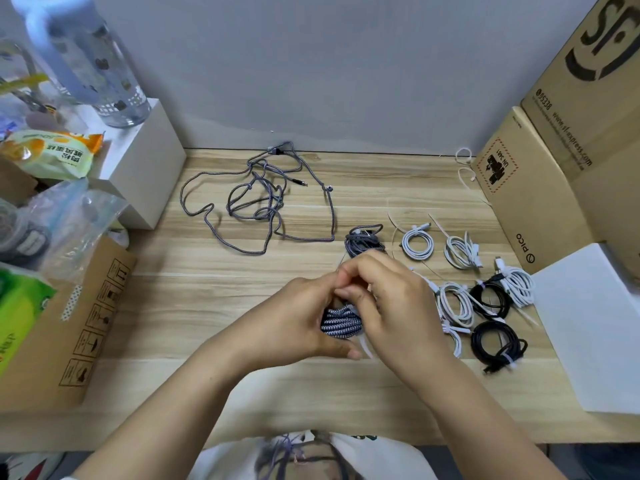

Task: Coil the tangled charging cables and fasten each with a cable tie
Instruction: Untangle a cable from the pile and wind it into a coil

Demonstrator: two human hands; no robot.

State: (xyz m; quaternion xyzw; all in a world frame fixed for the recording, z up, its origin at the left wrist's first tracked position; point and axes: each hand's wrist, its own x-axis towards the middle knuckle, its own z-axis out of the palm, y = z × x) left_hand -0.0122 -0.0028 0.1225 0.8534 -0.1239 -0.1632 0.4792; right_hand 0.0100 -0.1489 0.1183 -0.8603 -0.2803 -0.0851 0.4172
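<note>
Water bottle [86, 60] upright on white box [152, 161] at far left, one tangled grey cable [256, 202] loose mid-desk, left hand [298, 317] and right hand [391, 303] both gripping braided coil [341, 323] with white tie [365, 348], five white coils [417, 242] and two black coils [495, 341] tied at right.

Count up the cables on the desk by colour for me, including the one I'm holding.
Grey braided cables: 2, a loose tangle and a coiled bundle
Blue-and-white braided coil: 1, gripped by the left hand and right hand
White coils: 4 clearly separate
Black coils: 2
Total: 9
</note>
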